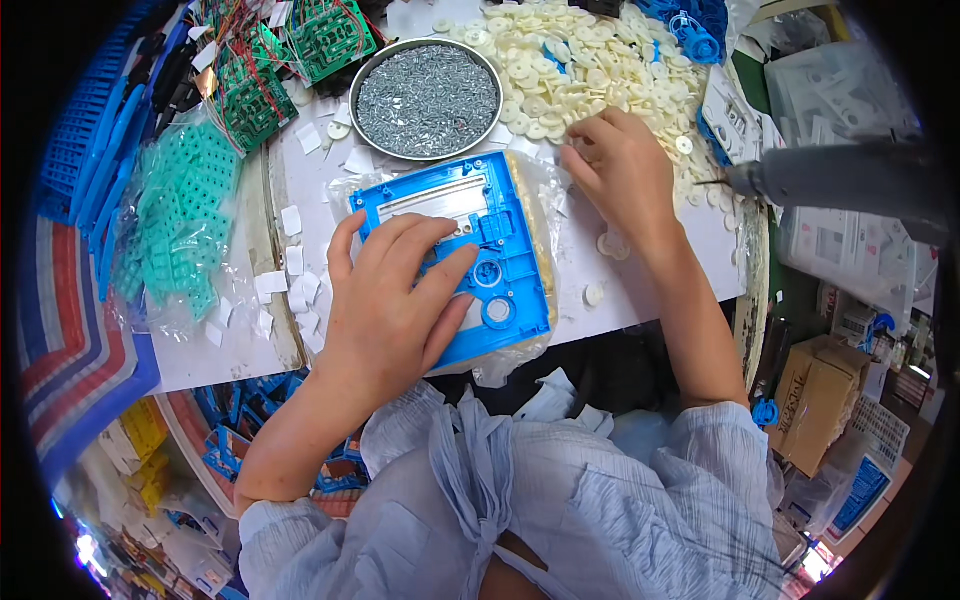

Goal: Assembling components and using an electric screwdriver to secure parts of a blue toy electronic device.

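Observation:
A blue plastic casing with round recesses and screw posts lies on a pad wrapped in clear plastic. My left hand rests over the casing's left part, fingers spread on it. Whatever lies under its palm and thumb is hidden. At the near edge of the heap of cream plastic discs, my right hand is raised with its fingers bent toward the thumb. Anything between those fingertips is too small or hidden to make out. A round metal dish of small screws stands just beyond the casing.
A grey powered screwdriver juts in from the right, its bit near my right wrist. Green circuit boards with wires lie at the back left. Nearer are a bag of turquoise parts and white paper slips.

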### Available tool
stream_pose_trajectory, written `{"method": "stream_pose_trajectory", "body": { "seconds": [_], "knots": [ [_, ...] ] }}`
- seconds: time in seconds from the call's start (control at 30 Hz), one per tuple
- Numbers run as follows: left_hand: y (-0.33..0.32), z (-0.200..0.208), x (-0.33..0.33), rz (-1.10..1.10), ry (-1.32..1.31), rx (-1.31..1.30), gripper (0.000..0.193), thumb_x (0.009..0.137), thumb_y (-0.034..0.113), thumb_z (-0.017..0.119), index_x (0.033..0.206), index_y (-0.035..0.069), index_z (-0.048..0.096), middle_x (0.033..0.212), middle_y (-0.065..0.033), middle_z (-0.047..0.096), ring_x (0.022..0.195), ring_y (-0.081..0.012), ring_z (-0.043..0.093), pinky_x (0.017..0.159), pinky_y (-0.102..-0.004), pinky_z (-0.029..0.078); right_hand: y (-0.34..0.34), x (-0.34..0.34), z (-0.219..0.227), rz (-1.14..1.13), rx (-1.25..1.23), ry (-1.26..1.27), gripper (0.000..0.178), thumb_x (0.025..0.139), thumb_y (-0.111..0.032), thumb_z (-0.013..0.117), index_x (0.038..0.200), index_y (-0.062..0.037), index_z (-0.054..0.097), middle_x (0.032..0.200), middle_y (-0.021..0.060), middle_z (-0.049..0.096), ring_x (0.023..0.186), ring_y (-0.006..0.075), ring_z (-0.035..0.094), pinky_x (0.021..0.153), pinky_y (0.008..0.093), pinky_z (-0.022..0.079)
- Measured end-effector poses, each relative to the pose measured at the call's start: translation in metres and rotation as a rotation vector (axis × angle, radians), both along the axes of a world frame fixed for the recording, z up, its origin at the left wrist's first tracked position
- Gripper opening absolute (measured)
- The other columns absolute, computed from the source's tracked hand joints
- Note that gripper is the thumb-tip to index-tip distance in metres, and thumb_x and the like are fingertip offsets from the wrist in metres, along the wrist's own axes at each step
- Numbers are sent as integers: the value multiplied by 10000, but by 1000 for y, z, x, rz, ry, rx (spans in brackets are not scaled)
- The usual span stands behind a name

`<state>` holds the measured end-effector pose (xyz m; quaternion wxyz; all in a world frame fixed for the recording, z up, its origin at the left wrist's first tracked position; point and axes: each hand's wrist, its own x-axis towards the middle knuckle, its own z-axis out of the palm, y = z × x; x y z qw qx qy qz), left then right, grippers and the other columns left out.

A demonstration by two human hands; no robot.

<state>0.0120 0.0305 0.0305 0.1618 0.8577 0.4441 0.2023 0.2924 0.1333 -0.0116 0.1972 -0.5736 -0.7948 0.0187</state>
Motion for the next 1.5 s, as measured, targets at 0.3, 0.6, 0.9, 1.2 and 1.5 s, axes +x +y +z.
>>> {"method": "stream_pose_trajectory", "body": {
  "seconds": [0.3, 0.6, 0.9, 1.2, 1.5],
  "knots": [
    [3, 5, 1, 45, -149, 30, 270, 858, 172, 743, 1117, 106, 703, 1114, -52, 679, 1026, -249, 636, 983, -484, 393, 12, 4, 4, -1, 29, -163, 153, 885, -206, 753, 969, -79, 738, 851, 97, 702, 744, 283, 682, 684, 409, 542],
    [-1, 16, -6, 147, -813, -1269, 266, 1065, 239, 563, 1002, 14, 690, 703, -32, 664, 542, -69, 532, 495, -255, 404, -70, -24, 63, 725, -1, 253, 287, 796, -96, 749, 1082, -82, 729, 898, 42, 725, 721, 212, 685, 588, 331, 544],
    [-44, 6, 14, 92, -559, -653, 164, 1008, 167, 626, 940, 18, 641, 665, -54, 594, 535, -240, 563, 527, -355, 459, -120, -52, 66, 308, -416, 571, 182, 778, -58, 822, 902, -63, 688, 729, 66, 683, 586, 241, 653, 532, 348, 509],
    [-1, -15, -3, -64, 28, 25, 288, 801, 150, 775, 1069, 116, 675, 1223, -41, 651, 1207, -273, 590, 1076, -531, 374, -98, -62, 49, 175, -340, 226, 180, 886, -174, 709, 797, -62, 600, 669, 112, 645, 594, 304, 659, 524, 422, 491],
    [-4, -27, -5, -70, 11, 51, 360, 783, 120, 758, 1132, 182, 697, 1178, -22, 655, 1203, -275, 580, 1075, -523, 365, -93, -73, 46, 136, -396, 26, 199, 881, -201, 702, 788, -50, 612, 633, 130, 644, 596, 329, 678, 543, 446, 523]
  ]
}}
